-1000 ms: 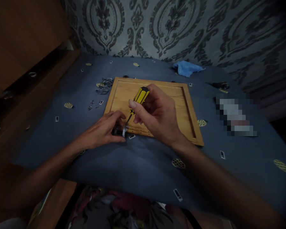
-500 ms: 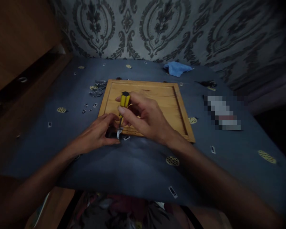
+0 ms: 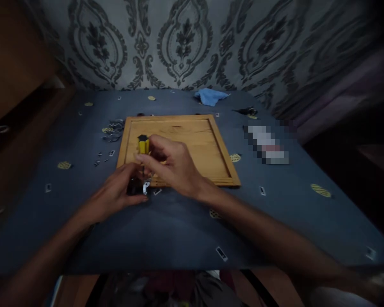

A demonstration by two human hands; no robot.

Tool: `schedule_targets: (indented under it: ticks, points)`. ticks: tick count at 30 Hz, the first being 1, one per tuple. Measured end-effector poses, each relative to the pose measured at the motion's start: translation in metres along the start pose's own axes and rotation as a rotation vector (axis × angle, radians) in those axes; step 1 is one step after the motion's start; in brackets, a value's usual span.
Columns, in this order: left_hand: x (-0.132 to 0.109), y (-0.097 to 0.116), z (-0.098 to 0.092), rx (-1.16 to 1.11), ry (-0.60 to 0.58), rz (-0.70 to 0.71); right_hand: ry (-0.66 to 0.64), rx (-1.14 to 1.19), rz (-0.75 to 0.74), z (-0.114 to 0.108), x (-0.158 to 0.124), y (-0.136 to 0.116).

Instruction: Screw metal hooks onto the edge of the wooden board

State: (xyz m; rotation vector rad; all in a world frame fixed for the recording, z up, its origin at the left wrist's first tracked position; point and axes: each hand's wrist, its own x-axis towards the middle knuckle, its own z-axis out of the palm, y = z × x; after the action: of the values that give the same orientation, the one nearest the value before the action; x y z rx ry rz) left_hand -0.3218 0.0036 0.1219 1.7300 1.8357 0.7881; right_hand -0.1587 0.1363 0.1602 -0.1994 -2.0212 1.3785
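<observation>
A framed wooden panel [image 3: 179, 140] lies flat on the blue patterned cloth. Over its near left corner, my right hand [image 3: 173, 164] grips a yellow and black screwdriver [image 3: 144, 145], whose shaft points down. The screwdriver's lower end is at a small shiny metal piece [image 3: 145, 187] by the panel's near edge. My left hand [image 3: 118, 189] pinches that metal piece between thumb and fingers. Exactly where the tip meets the metal is too dark to tell.
Several small screws [image 3: 97, 163] and a cluster of metal parts [image 3: 113, 130] lie left of the panel. Behind it sits a blue rag [image 3: 211, 97]. A dark item [image 3: 248, 111] and a blurred-out packet [image 3: 267, 145] are on the right. A wooden cabinet [image 3: 16, 55] stands at left.
The view has swung to the right, so everything appears further left. Both hands keep their hold on the screwdriver and metal piece at the panel's corner.
</observation>
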Motion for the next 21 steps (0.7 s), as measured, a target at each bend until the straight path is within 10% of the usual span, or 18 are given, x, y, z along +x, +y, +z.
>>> schedule_targets:
  ticks: [21]
  points:
    - [-0.0004,0.0065,-0.0036,-0.118,-0.055,-0.021,0.055,-0.091,-0.023,-0.0023,0.0008,0.0063]
